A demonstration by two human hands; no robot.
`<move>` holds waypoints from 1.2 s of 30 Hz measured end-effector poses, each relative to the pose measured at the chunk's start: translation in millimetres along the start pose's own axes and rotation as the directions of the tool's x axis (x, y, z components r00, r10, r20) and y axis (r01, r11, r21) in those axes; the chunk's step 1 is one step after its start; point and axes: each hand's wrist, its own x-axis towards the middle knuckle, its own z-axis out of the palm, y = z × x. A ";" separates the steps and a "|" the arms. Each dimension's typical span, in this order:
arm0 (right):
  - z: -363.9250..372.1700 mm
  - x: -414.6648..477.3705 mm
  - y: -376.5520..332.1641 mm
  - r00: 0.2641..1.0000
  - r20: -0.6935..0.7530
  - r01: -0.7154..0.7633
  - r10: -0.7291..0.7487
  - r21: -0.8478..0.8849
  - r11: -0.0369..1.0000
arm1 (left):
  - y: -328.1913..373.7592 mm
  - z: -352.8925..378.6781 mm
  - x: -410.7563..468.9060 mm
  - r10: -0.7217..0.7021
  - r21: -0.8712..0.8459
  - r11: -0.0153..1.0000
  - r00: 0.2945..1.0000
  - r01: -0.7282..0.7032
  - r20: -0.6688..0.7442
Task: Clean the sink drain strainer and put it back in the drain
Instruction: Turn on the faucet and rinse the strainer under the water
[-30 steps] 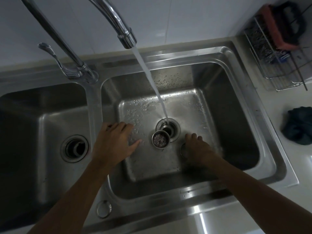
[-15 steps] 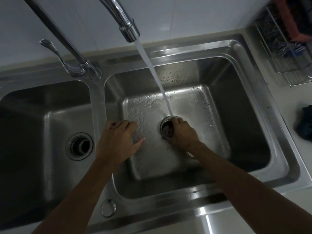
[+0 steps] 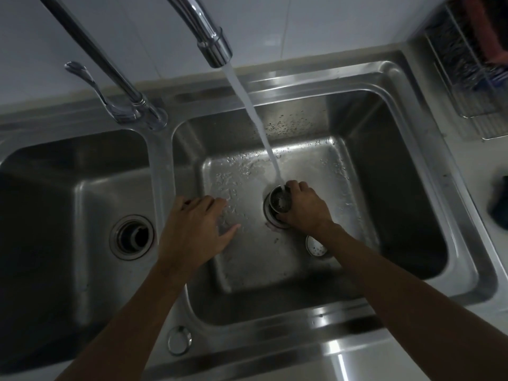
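A small round metal drain strainer [image 3: 279, 200] with dark debris inside is held over the right basin's drain [image 3: 268, 215]. My right hand [image 3: 303, 209] is shut on the strainer's rim. Water from the faucet spout [image 3: 215, 49] falls straight into the strainer. My left hand [image 3: 196, 229] rests flat and open on the wet floor of the right basin [image 3: 261, 265], left of the drain and holding nothing. A round perforated metal lid [image 3: 316, 246] lies on the basin floor just below my right wrist, partly hidden by it.
The left basin [image 3: 55, 215] has its own open drain [image 3: 132, 237]. The faucet base and lever [image 3: 132, 111] stand on the divider at the back. A wire rack [image 3: 472, 78] with a sponge sits at the far right, and a dark cloth [image 3: 499, 202] lies on the counter.
My right hand left the basin floor near the lid, gripped the strainer and brought it under the running water over the drain. The left hand stayed flat in place.
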 end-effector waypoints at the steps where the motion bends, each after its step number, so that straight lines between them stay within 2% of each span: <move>1: -1.3 -0.7 2.1 1.000 0.005 0.005 -0.005 -0.014 1.000 | 0.0 0.1 0.0 -0.001 -0.001 1.000 1.000 0.001 -0.005; 6: -15.2 5.6 4.6 0.998 -0.064 -0.024 0.025 0.014 1.000 | -0.1 0.6 0.9 -0.006 -0.013 1.000 1.000 0.006 -0.004; 11: -11.8 -8.5 5.4 0.997 0.010 0.078 -0.078 -0.086 0.993 | -0.7 1.6 0.3 -0.003 -0.011 1.000 1.000 0.002 -0.010; 16: -28.4 3.5 10.6 0.999 -0.049 -0.006 0.004 -0.035 0.999 | -0.9 2.5 0.7 -0.006 -0.014 1.000 1.000 0.005 -0.007; 22: -18.5 0.8 3.7 0.999 -0.008 0.040 -0.040 -0.063 0.997 | 0.5 0.3 0.3 -0.003 -0.016 1.000 1.000 0.003 -0.005; 25: -18.5 5.2 10.6 0.998 -0.049 -0.033 0.034 0.009 0.999 | 0.4 0.7 0.6 -0.007 -0.016 1.000 1.000 0.007 0.004; 28: -16.4 7.9 11.1 0.990 -0.027 -0.130 0.141 0.243 0.961 | 0.2 1.1 1.2 -0.009 -0.019 1.000 1.000 0.009 0.022; 29: -16.9 7.3 8.3 0.978 0.016 -0.200 0.209 0.377 0.904 | 0.3 0.9 1.3 -0.009 -0.019 1.000 1.000 0.009 0.025; 30: -18.3 6.7 4.6 0.953 0.098 -0.294 0.287 0.539 0.790 | 0.4 0.6 1.4 -0.006 -0.022 1.000 1.000 0.006 0.023; 31: -20.4 6.4 0.6 0.912 0.215 -0.395 0.350 0.691 0.605 | 0.4 0.3 1.3 -0.002 -0.025 1.000 1.000 0.002 0.015; 32: -21.2 6.5 -2.3 0.855 0.359 -0.494 0.375 0.785 0.374 | 0.2 0.1 1.1 0.002 -0.026 1.000 1.000 -0.002 0.008; 34: -21.5 7.4 -4.7 0.754 0.586 -0.604 0.298 0.796 -0.037 | 0.2 -0.2 0.3 0.003 -0.024 1.000 1.000 -0.003 0.009; 35: -20.1 9.5 -4.3 0.726 0.644 -0.622 0.241 0.765 -0.167 | 0.3 -0.3 -0.1 -0.001 -0.019 1.000 1.000 0.001 0.013; 36: -19.0 10.4 -4.7 0.710 0.678 -0.631 0.191 0.733 -0.253 | 0.3 -0.2 -0.3 -0.004 -0.015 1.000 1.000 0.004 0.016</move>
